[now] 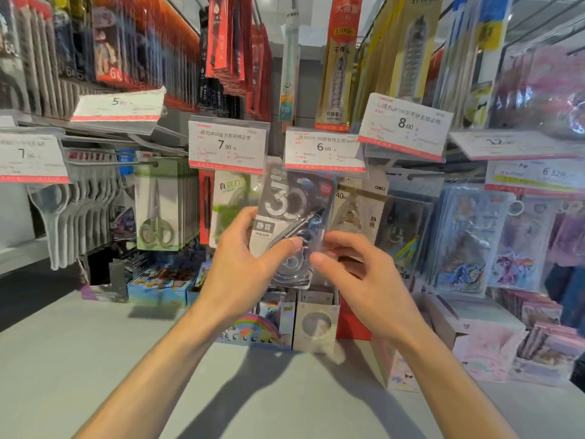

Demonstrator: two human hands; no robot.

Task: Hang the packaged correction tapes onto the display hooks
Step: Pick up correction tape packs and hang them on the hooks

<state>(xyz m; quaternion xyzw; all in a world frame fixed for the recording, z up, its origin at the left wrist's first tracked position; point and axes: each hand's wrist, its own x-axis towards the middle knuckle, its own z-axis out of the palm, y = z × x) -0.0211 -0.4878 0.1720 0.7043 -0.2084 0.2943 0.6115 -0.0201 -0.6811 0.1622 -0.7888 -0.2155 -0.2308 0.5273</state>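
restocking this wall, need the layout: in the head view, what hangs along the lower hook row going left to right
clear spoon-like utensils → packaged scissors → green-print correction tape pack → the grey correction tape pack held by the left hand, right hand beside it → beige 40m tape pack → cartoon-print packs

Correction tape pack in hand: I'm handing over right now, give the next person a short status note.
Left hand: grips the correction tape pack, thumb on its front.
Right hand: fingers at the pack's right edge, open, steadying.
The pack's top sits just under the 6.00 price tag; whether it is on the hook is hidden.
Left: seat it on the hook, release.
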